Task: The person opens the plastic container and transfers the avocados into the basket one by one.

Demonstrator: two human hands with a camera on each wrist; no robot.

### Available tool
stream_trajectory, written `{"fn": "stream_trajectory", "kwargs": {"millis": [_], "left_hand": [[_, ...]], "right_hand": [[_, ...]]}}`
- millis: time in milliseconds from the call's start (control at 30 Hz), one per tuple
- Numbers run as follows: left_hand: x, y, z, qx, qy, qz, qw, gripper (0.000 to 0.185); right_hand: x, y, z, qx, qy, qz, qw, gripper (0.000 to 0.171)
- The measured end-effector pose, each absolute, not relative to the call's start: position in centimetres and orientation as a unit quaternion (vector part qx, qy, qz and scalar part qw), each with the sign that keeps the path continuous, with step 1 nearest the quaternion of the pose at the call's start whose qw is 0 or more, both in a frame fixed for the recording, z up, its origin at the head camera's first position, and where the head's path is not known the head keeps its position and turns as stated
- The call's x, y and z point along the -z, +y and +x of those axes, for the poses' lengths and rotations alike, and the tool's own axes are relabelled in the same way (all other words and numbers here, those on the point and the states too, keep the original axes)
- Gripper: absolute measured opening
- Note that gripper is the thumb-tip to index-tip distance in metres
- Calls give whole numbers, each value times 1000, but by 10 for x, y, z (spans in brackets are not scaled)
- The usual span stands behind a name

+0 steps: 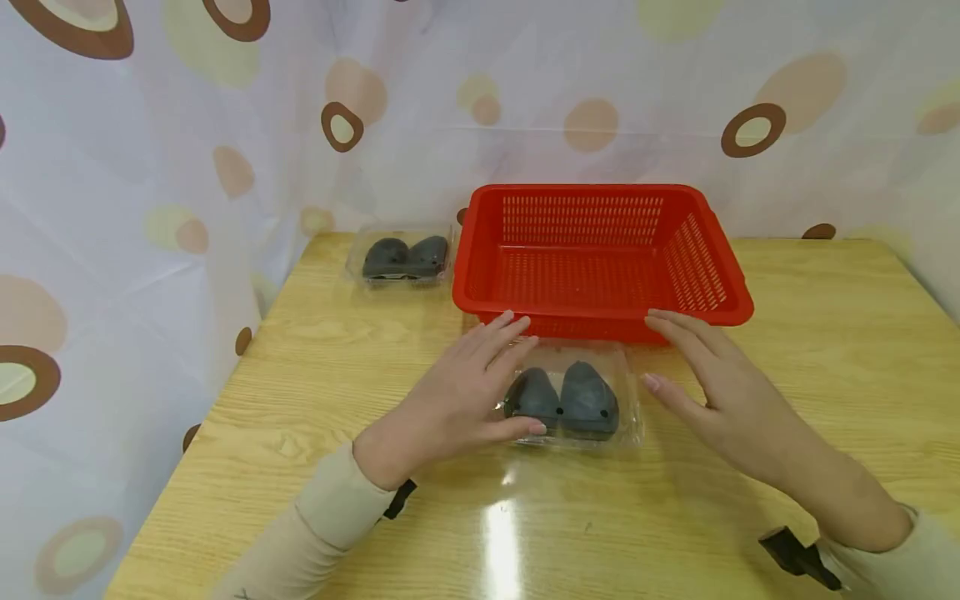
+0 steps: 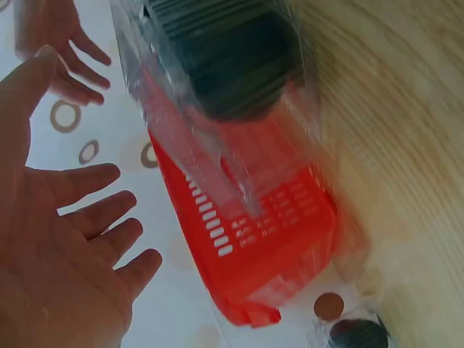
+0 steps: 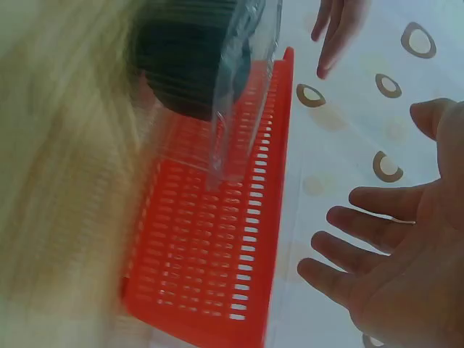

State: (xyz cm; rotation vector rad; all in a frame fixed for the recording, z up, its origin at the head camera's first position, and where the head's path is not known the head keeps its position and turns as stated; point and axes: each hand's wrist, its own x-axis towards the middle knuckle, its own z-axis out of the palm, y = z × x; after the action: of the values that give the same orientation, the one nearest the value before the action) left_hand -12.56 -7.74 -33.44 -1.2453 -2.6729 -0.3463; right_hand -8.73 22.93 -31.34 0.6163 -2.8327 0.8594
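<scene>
A clear plastic box (image 1: 632, 408) holding two dark grey, rounded, pointed pieces (image 1: 588, 398) lies on the table between my hands. My left hand (image 1: 450, 404) hovers at the box's left side with its fingers spread, partly covering that side in the head view. To the right of the box, my right hand (image 1: 731, 408) is held with fingers extended and thumb apart. Both wrist views show empty palms, the left hand (image 2: 69, 246) and right hand (image 3: 399, 254) standing off the box. Just behind the box is a red plastic basket (image 1: 600, 317).
A second clear box (image 1: 360, 258) with similar dark pieces stands at the back left, beside the basket. The wooden table (image 1: 315, 367) meets a patterned cloth (image 1: 547, 100) at the back and left. Inside the basket, the slotted floor is visible.
</scene>
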Motion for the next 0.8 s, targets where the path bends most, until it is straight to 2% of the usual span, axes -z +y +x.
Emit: {"fn": "stream_trajectory", "kwargs": {"millis": [200, 333, 533, 667, 800], "left_hand": [[341, -60, -122, 100, -885, -449, 70, 82], [344, -48, -123, 86, -873, -472, 94, 77], [350, -36, -120, 60, -868, -479, 114, 71], [350, -33, -120, 34, -870, -474, 131, 70], [347, -30, -120, 17, -874, -470, 123, 69]], "right_hand": [[332, 231, -79, -316, -928, 189, 47, 48], [346, 234, -76, -324, -929, 176, 36, 42], [365, 235, -74, -361, -920, 149, -12, 48], [372, 235, -75, -423, -893, 129, -83, 51], [375, 238, -76, -524, -824, 133, -168, 54]]}}
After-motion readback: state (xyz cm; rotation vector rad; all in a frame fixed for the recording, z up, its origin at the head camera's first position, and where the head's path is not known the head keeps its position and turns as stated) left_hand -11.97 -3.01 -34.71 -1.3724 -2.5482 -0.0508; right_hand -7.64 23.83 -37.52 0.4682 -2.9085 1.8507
